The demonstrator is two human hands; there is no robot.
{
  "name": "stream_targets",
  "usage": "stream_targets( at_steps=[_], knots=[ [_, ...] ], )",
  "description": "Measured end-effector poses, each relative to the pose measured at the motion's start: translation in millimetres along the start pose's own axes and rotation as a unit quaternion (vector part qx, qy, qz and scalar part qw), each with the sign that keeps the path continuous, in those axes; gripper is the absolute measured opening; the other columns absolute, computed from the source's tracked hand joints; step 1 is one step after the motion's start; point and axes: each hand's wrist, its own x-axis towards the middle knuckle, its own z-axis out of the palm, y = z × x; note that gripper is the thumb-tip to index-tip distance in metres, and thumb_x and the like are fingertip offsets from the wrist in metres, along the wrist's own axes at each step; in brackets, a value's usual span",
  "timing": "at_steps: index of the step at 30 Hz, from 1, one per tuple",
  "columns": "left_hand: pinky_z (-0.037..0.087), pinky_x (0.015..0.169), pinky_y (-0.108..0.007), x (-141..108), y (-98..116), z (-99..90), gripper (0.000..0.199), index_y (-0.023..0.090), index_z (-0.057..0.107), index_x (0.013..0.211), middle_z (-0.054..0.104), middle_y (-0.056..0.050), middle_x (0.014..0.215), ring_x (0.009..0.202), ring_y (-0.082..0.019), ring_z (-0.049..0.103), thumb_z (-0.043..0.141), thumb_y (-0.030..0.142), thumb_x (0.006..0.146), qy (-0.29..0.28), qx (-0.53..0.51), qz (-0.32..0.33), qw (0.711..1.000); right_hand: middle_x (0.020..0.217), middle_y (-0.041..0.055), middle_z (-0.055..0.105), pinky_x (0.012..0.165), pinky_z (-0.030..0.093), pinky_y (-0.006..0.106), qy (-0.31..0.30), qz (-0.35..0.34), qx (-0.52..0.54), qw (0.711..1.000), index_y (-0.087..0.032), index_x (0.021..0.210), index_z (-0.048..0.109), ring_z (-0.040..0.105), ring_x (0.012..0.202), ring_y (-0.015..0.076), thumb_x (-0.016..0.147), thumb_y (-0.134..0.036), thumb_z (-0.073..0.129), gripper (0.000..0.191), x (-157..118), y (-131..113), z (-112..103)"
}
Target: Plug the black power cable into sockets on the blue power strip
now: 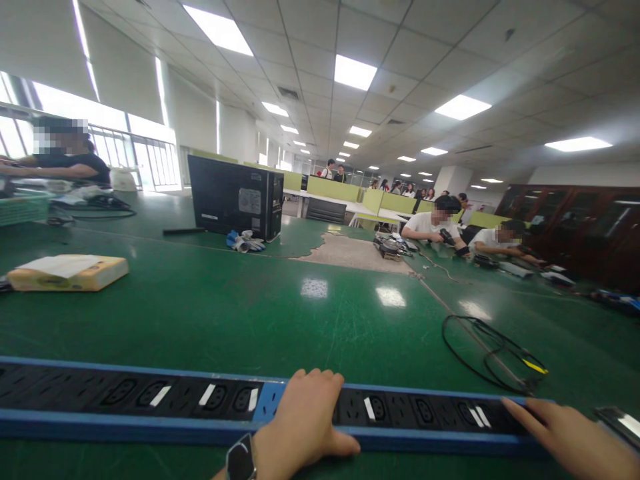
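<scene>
Clasped power strip (210,400) across its width with left hand (303,417), thumb at near edge, fingers over far edge. Touched strip's end near five o'clock with right hand (583,433), fingers partly extended; could not tell whether gripping. Saw strip stretched along six: blue frame, black sockets, white stickers. Had glossy green bench (280,320) beneath, with black cable (447,342) at four, yellow tissue pack (67,273) at nine, computer tower (225,197) at ten. Faced ceiling lights (355,72) at twelve.
</scene>
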Motion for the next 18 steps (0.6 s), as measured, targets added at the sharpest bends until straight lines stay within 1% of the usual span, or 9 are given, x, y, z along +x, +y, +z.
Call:
stream_targets(
  at_steps=[3, 5, 7, 10, 14, 18],
  knots=[
    [0.046, 0.09, -0.049, 1, -1, 2.3, 0.071, 0.021, 0.063, 0.108, 0.068, -0.01, 0.105, 0.099, -0.034, 0.062, 0.077, 0.065, 0.054, 0.005, -0.001, 0.003, 1.0, 0.095, 0.0099, 0.076, 0.073, 0.056, 0.044, -0.064, -0.05, -0.044, 0.996, -0.033, 0.106, 0.075, 0.071, 0.082, 0.0325, 0.08, -0.036, 0.043, 0.042, -2, 8, 7],
    [0.046, 0.09, -0.048, 1, -2, 3.4, 0.071, 0.021, 0.063, 0.108, 0.068, -0.01, 0.104, 0.099, -0.033, 0.062, 0.077, 0.065, 0.054, 0.009, 0.001, 0.002, 1.0, 0.101, 0.0113, 0.075, 0.077, 0.055, 0.046, -0.067, -0.076, -0.078, 0.992, -0.032, 0.118, 0.07, 0.07, 0.085, 0.0331, 0.075, -0.028, 0.043, 0.05, -2, 16, 13],
    [0.046, 0.089, -0.047, 1, -1, 3.7, 0.07, 0.021, 0.064, 0.107, 0.068, -0.01, 0.104, 0.098, -0.033, 0.062, 0.077, 0.065, 0.054, 0.011, 0.005, 0.0, 1.0, 0.106, 0.0117, 0.073, 0.08, 0.055, 0.046, -0.066, -0.093, -0.107, 0.988, -0.031, 0.124, 0.066, 0.07, 0.089, 0.0329, 0.073, -0.023, 0.043, 0.056, -2, 23, 18],
    [0.047, 0.089, -0.048, 1, -1, 3.2, 0.07, 0.021, 0.064, 0.105, 0.069, -0.01, 0.104, 0.097, -0.033, 0.062, 0.078, 0.065, 0.053, 0.009, 0.004, -0.002, 1.0, 0.108, 0.0109, 0.073, 0.082, 0.055, 0.046, -0.081, -0.093, -0.129, 0.984, -0.033, 0.126, 0.064, 0.069, 0.092, 0.0329, 0.073, -0.02, 0.041, 0.059, -3, 24, 20],
    [0.048, 0.088, -0.051, 1, -1, 3.5, 0.069, 0.02, 0.065, 0.104, 0.07, -0.01, 0.102, 0.096, -0.034, 0.063, 0.079, 0.064, 0.052, 0.017, -0.003, 0.0, 1.0, 0.109, 0.0128, 0.072, 0.081, 0.054, 0.048, -0.085, -0.095, -0.139, 0.982, -0.031, 0.126, 0.064, 0.069, 0.09, 0.0343, 0.071, -0.021, 0.042, 0.061, -4, 18, 17],
    [0.048, 0.088, -0.051, 1, -1, 2.9, 0.068, 0.02, 0.065, 0.105, 0.069, -0.01, 0.103, 0.096, -0.034, 0.063, 0.078, 0.063, 0.054, 0.015, -0.003, 0.002, 1.0, 0.102, 0.0106, 0.074, 0.078, 0.055, 0.047, -0.066, -0.077, -0.094, 0.99, -0.034, 0.12, 0.068, 0.07, 0.085, 0.0336, 0.071, -0.027, 0.044, 0.055, -4, 16, 17]
  ],
)
